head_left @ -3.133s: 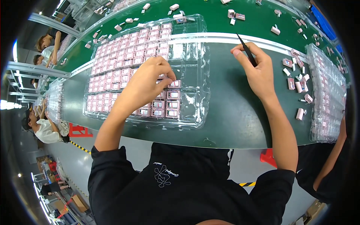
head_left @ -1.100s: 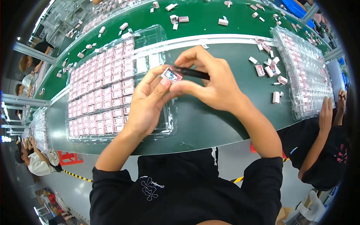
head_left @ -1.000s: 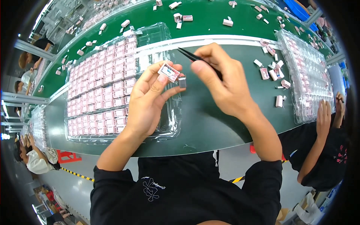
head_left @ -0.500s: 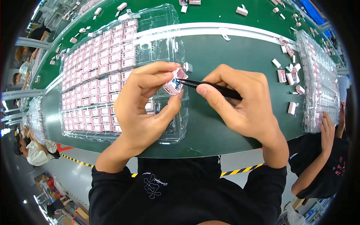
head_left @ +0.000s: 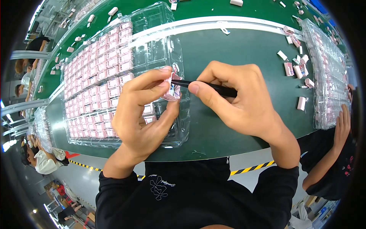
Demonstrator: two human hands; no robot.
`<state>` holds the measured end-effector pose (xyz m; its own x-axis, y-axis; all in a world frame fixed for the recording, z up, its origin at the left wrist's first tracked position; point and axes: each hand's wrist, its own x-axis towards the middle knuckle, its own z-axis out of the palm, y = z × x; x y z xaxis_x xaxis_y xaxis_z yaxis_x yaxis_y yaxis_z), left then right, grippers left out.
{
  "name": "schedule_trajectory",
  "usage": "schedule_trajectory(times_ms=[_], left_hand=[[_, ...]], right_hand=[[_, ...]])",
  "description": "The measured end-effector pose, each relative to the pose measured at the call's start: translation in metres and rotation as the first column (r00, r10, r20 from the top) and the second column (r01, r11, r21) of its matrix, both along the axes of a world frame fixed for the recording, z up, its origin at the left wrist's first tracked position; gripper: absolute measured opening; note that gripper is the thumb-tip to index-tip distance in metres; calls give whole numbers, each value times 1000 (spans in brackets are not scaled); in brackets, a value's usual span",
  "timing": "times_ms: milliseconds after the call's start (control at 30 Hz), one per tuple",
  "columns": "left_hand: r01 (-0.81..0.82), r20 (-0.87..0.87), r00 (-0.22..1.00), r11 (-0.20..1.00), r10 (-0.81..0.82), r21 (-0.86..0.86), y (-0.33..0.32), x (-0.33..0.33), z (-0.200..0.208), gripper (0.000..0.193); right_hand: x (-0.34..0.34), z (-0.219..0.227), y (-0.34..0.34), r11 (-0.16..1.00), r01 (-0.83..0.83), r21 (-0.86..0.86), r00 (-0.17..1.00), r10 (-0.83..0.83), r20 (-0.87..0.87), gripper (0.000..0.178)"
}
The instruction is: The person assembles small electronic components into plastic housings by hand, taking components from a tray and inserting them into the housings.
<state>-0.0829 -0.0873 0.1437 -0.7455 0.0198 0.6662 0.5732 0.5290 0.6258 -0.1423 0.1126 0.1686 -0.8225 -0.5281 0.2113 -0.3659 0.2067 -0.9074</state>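
My left hand (head_left: 142, 108) pinches a small pink plastic housing (head_left: 174, 91) between thumb and fingers, its open side turned to the right. White and bluish bits show inside it, too small to make out. In my right hand (head_left: 238, 101) is a pair of black tweezers (head_left: 213, 87), held between thumb and fingers. The tweezers' tips reach into the housing's opening; whether they grip anything cannot be seen. Beneath and left of my left hand lies a clear plastic tray (head_left: 183, 129) with rows of similar pink housings (head_left: 101, 72) in its pockets.
Loose pink and white parts (head_left: 295, 70) lie at the right, beside another clear tray (head_left: 324, 80). A co-worker's hand (head_left: 342, 124) touches that tray. A pale metal rail (head_left: 206, 23) crosses the green table (head_left: 225, 141); a green belt (head_left: 206, 9) with scattered parts runs beyond it.
Both hands have shifted slightly left with the housing and the tweezers. The housing has turned, its opening now facing more to the right. The tweezers' tips stay at it.
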Motion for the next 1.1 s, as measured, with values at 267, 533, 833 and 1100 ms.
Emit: schedule_trajectory(times_ms=[267,533,833,1100], left_hand=[[55,75,995,990,-65,129,1,3,0,35],[75,160,981,972,-112,221,1,1,2,32],[52,202,974,974,-98,220,2,3,0,32],[42,172,982,986,-71,163,1,5,-1,36]], right_hand=[[-1,1,0,999,-3,-44,998,0,-61,21],[-8,14,9,967,65,-247,930,31,367,23],[-26,-11,1,977,172,-125,968,-144,205,33],[1,-13,-12,983,-114,-142,991,101,-92,20]])
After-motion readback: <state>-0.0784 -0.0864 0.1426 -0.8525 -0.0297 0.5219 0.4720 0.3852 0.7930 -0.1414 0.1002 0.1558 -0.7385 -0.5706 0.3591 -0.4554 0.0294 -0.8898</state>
